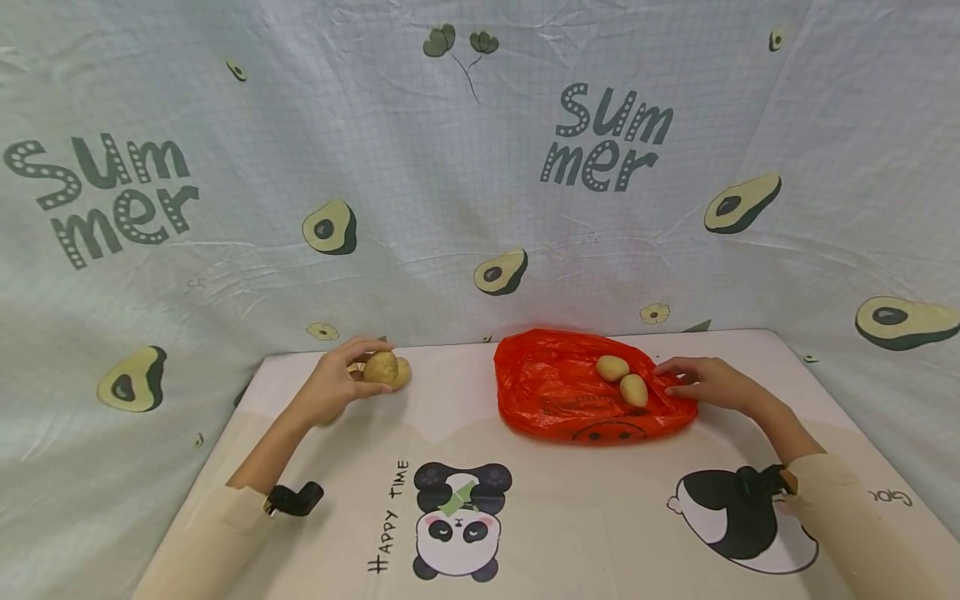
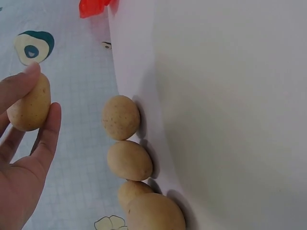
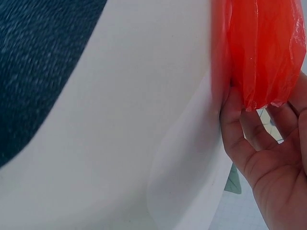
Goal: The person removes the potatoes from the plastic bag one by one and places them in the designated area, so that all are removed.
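Observation:
At the far left of the table, my left hand (image 1: 328, 386) holds a potato (image 2: 32, 108) between thumb and fingertips, raised above the others. Several more potatoes (image 2: 129, 160) lie in a row beneath it in the left wrist view; the head view mostly hides them behind the hand. A red plastic bag (image 1: 555, 379) lies spread at the back, right of the middle, with two potatoes (image 1: 633, 390) on it. My right hand (image 1: 708, 383) grips the bag's right edge, its fingers around the gathered plastic (image 3: 264, 57) in the right wrist view.
The white table cover (image 1: 585, 500) carries a printed panda (image 1: 459, 533) and lettering in front. Behind the table hangs a patterned curtain (image 1: 420, 208), close against its back edge.

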The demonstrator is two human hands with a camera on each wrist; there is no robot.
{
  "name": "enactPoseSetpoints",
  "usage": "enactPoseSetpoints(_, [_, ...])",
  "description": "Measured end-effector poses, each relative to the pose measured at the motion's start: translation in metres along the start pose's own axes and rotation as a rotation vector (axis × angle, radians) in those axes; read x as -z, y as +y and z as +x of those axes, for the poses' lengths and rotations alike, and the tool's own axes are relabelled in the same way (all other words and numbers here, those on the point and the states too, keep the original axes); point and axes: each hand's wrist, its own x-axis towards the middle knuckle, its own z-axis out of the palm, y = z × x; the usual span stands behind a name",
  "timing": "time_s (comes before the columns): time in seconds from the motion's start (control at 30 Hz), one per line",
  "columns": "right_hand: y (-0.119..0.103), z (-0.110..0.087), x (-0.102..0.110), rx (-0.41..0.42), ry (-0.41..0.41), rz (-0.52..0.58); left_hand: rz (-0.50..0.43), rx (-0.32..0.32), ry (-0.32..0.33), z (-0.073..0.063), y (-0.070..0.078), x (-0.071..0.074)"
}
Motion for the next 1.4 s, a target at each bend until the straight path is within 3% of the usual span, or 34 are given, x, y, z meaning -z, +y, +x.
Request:
enactPoseSetpoints(0.6, [0.001, -0.001, -0.002, -0.004, 0.005, 0.004, 0.095, 0.026, 0.022, -0.010, -0.012, 0.013])
enactPoseSetpoints(1.03, [0.003, -0.001, -0.004, 0.010, 0.011, -0.013, 0.169, -0.003, 0.036, -0.016, -0.021, 0.023])
enactPoseSetpoints(1.4, [0.002, 0.000, -0.002, 0.011, 0.016, -0.014, 0.211, 0.014, 0.037, -0.020, -0.026, 0.023])
